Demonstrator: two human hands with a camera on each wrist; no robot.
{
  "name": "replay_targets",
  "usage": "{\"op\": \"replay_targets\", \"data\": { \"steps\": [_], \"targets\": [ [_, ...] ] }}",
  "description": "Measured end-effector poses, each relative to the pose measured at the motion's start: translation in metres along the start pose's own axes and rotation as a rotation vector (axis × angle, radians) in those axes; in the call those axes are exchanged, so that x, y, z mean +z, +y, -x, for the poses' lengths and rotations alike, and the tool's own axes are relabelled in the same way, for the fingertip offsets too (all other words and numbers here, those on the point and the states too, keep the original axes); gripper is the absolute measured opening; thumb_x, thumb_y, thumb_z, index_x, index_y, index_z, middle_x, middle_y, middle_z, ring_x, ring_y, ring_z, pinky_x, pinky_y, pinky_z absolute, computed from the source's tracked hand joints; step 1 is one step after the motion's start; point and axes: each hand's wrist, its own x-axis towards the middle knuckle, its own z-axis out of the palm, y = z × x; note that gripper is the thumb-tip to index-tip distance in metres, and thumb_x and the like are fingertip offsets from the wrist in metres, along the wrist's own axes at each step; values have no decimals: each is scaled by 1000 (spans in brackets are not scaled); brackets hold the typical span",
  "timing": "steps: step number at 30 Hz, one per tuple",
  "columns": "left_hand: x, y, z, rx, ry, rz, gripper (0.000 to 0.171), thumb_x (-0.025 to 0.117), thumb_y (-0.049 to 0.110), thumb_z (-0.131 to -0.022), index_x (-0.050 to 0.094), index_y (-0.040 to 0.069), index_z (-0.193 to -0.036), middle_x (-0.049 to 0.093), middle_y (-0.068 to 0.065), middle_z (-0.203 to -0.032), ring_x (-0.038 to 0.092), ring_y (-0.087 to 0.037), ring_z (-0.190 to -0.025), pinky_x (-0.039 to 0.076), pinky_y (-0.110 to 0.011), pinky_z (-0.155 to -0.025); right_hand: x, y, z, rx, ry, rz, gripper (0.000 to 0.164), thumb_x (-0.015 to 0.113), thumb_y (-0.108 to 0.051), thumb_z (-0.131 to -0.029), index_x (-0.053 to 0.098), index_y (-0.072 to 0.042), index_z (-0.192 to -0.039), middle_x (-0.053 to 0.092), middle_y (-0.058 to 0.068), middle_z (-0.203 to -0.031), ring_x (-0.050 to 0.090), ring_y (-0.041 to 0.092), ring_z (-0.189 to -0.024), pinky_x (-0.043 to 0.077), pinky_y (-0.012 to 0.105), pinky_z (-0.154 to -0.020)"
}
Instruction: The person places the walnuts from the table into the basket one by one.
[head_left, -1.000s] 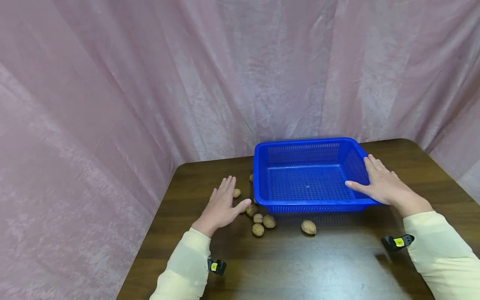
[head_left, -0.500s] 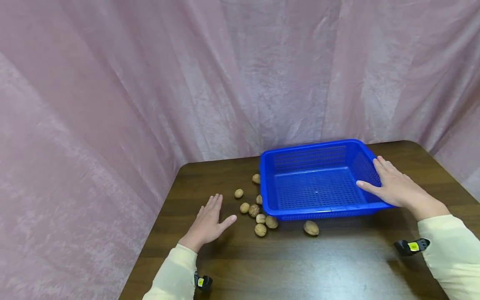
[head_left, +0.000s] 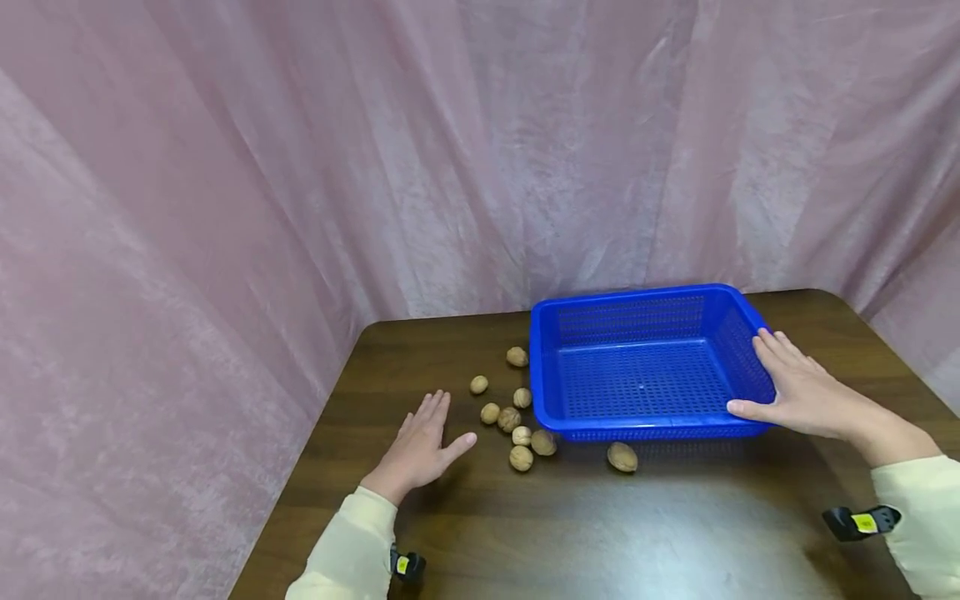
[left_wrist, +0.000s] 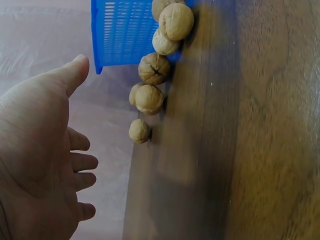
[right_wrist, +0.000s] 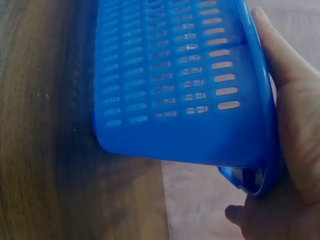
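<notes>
A blue plastic basket (head_left: 585, 422) with slotted walls sits on the table, nothing inside. My right hand (head_left: 806, 392) is at its right near corner, fingers straight over the right rim and thumb outstretched over the near one. From the right wrist view, the hand (right_wrist: 300, 135) lies along the basket's rim (right_wrist: 267, 100), with a fingertip showing beyond the corner. My left hand (head_left: 416, 446) is held flat and holds nothing, fingers extended and thumb spread, left of several walnuts (head_left: 509, 419). Those walnuts (left_wrist: 154, 68) also show in the left wrist view, beyond the left fingers (left_wrist: 85, 162).
One walnut (head_left: 622, 457) lies alone in front of the basket; another (head_left: 517, 357) is by its left far corner. The brown wooden table (head_left: 570, 533) ends at the back against a pink curtain (head_left: 480, 167).
The basket has shifted right, uncovering walnuts at its left, and turned slightly before straightening. My left hand has drawn back left from the walnuts. My right hand has moved right with the basket.
</notes>
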Motion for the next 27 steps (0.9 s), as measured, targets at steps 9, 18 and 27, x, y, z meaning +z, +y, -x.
{"op": "replay_targets", "data": {
  "steps": [9,18,27],
  "targets": [
    [1,7,-2,37,-11,-13,93,33,73,-91,16,7,-154,10,-8,-160,3,-23,-147,13,-53,-114,0,-2,-1,43,-18,24,116,65,-57,-83,1,17,-146,-6,38,-151,-15,46,-140,0,67,-107],
    [2,10,-9,48,-10,-16,88,40,66,-93,20,6,-153,15,-12,-159,8,-27,-146,14,-54,-114,-3,-1,-1,68,-27,23,118,66,-57,-83,-1,20,-143,-7,41,-149,-15,49,-138,7,73,-102],
    [13,4,-23,57,76,34,62,67,45,-88,53,7,-137,48,-13,-139,45,-29,-128,38,-47,-104,-5,-3,-3,75,-58,22,117,64,-58,-84,-1,18,-144,-8,39,-149,-15,48,-138,6,75,-101]
  ]
}}
